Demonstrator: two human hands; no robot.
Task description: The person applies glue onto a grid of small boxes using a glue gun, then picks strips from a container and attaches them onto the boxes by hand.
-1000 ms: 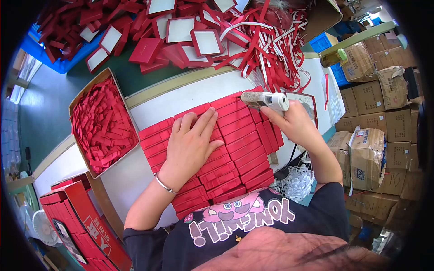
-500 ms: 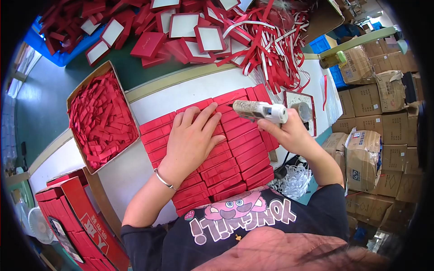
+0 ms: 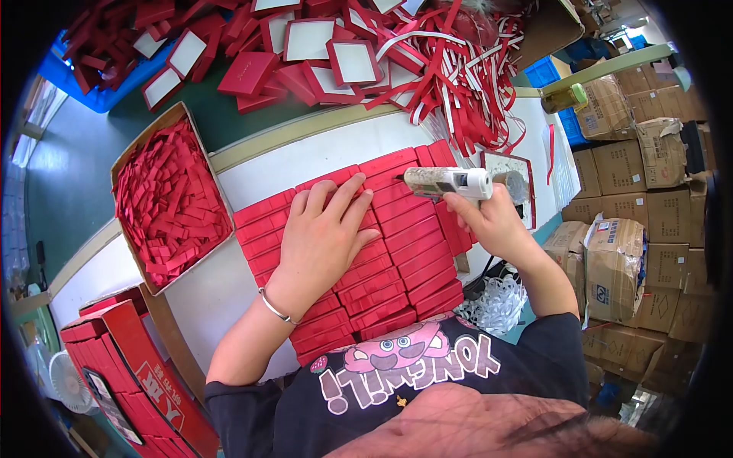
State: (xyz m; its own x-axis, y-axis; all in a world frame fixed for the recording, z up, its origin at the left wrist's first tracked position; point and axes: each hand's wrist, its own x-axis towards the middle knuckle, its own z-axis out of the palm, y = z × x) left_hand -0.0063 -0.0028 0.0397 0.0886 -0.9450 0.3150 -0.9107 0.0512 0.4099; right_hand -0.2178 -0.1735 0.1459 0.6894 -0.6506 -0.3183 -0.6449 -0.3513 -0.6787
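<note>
Rows of red boxes stand packed side by side on the white table in front of me. My left hand lies flat across the boxes with its fingers spread, holding nothing. A white glue gun is gripped in my right hand, above the right part of the rows. Its dark nozzle points left, over a box near the back. Whether the nozzle touches that box I cannot tell.
At the left, a cardboard box holds many cut red ribbon pieces. Open red gift boxes and long ribbons are heaped at the back. Brown cartons are stacked at the right. A red carton stands lower left.
The glue gun and my right hand have shifted slightly to the right. My left hand stays in place on the boxes.
</note>
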